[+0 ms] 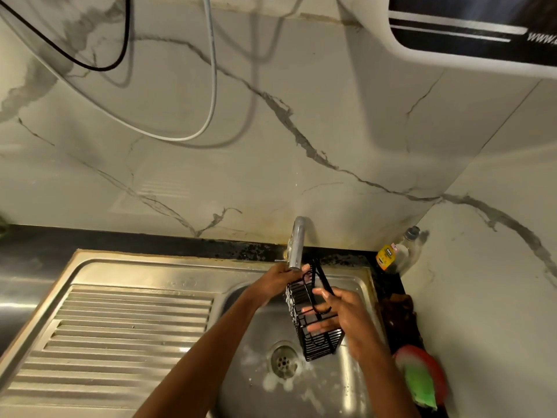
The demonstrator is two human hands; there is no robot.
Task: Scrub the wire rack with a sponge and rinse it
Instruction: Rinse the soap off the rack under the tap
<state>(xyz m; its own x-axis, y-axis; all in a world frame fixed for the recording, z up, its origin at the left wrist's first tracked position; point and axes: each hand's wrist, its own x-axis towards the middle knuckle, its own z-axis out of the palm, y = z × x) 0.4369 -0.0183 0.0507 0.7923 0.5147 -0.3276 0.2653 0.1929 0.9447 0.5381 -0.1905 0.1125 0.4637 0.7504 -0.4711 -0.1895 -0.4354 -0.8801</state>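
A black wire rack [313, 336] with hooks at its top hangs over the steel sink basin [331, 393], just below the tap spout [297, 245]. My left hand [278, 280] grips the rack's upper left edge near the spout. My right hand [346, 319] holds the rack's right side, its fingers laid across the wires. Foam lies around the drain [283, 362]. A green sponge [419, 384] rests on a red dish on the counter at the right, away from both hands.
A ribbed steel draining board [120, 336] fills the left. A yellow-labelled bottle [391, 254] stands in the back right corner against the marble wall. A dark cloth [398, 309] lies on the black counter strip right of the sink. Cables hang on the wall above.
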